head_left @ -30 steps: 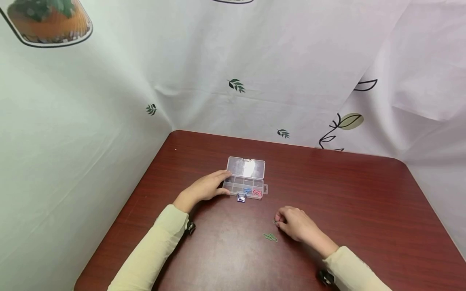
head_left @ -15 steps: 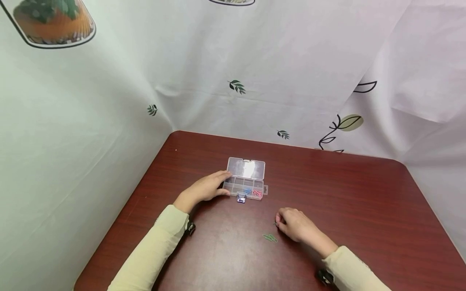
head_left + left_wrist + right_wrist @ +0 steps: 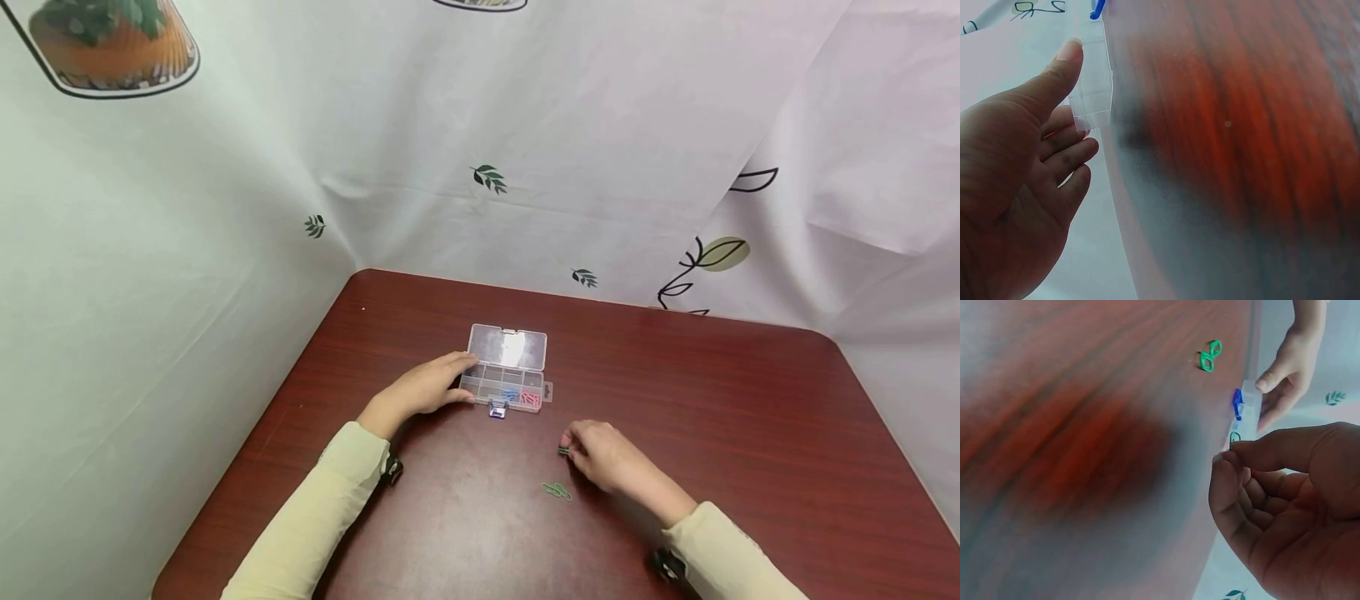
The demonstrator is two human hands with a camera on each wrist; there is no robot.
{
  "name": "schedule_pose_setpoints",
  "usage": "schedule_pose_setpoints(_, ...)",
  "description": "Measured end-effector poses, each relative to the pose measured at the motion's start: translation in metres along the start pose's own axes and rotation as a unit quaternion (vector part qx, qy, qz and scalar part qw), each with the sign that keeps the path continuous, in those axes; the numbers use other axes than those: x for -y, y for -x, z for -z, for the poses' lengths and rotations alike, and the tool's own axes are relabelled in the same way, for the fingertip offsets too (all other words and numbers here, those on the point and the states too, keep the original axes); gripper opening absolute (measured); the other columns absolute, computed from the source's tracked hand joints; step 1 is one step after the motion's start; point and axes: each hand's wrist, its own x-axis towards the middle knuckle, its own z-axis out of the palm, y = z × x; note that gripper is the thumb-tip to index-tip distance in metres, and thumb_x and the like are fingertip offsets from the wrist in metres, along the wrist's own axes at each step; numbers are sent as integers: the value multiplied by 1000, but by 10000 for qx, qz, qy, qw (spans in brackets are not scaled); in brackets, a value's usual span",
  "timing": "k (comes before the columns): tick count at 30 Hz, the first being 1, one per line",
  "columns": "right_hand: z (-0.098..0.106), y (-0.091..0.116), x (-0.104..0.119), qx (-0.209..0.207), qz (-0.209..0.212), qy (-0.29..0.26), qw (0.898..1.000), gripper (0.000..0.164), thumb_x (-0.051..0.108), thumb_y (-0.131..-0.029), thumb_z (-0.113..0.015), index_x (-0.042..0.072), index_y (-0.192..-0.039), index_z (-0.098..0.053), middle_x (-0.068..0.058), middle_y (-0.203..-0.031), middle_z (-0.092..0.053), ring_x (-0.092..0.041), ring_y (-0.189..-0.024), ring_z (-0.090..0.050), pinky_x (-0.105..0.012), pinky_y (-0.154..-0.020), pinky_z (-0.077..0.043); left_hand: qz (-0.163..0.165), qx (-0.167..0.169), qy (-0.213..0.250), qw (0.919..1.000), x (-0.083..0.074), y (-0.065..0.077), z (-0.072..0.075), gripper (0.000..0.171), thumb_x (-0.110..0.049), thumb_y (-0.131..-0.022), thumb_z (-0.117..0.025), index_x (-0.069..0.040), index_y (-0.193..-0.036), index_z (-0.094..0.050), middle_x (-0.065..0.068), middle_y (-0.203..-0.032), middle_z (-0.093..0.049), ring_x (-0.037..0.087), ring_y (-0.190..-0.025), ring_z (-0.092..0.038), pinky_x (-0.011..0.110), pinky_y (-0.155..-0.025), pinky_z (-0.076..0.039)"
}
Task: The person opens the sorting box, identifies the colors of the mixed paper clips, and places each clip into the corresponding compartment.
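A clear plastic compartment box (image 3: 491, 387) lies on the table with its lid (image 3: 507, 347) raised back and a blue latch (image 3: 497, 409) at the front. My left hand (image 3: 427, 386) holds its left end between thumb and fingers; the left wrist view shows the thumb (image 3: 1069, 53) at the box's near side. Blue paper clips (image 3: 510, 395) and pink ones (image 3: 530, 398) sit in separate front compartments at the right. My right hand (image 3: 603, 454) pinches a green paper clip (image 3: 1235, 436) between thumb and forefinger. Two more green paper clips (image 3: 557, 490) lie below and left of that hand.
The dark red wooden table (image 3: 750, 400) extends to both sides of the box. White patterned cloth (image 3: 420, 150) hangs behind it and along the left side. A hang tab (image 3: 547, 390) juts from the box's right end.
My right hand has shifted slightly up and left toward the box, with the pinched green paper clip now showing more clearly. My left hand and the box stay put.
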Motion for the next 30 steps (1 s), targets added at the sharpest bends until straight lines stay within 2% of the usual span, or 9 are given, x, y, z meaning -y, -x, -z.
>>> schedule_pose_setpoints(5,6,-4,3,59,-132,127,9998,15,0,-86,-73,13,-82,-66,8,-76,-59,-6,-70,-54,-27,-63,-49,-15,3,-15,10000,0,0,0,69,-39,-94,-72,-1,-148,-49,16,-151,-49,30,-140,-47,43,-115,-40)
schedule_pose_setpoints(17,12,-17,9,-48,-201,60,9998,17,5,-88,-74,18,-80,-66,11,-74,-58,-6,-69,-53,-26,-63,-48,12,42,-1,10000,0,0,0,69,-38,-95,-72,-1,-148,-49,16,-151,-49,29,-140,-47,42,-115,-40)
schedule_pose_setpoints(30,14,-38,16,-150,67,-48,9999,10,0,-87,-71,9,-87,-72,5,-79,-65,-8,-71,-54,-27,-65,-51,130,167,15,9998,-1,-1,2,69,-39,-95,-71,-2,-149,-48,15,-153,-47,28,-141,-46,42,-117,-38)
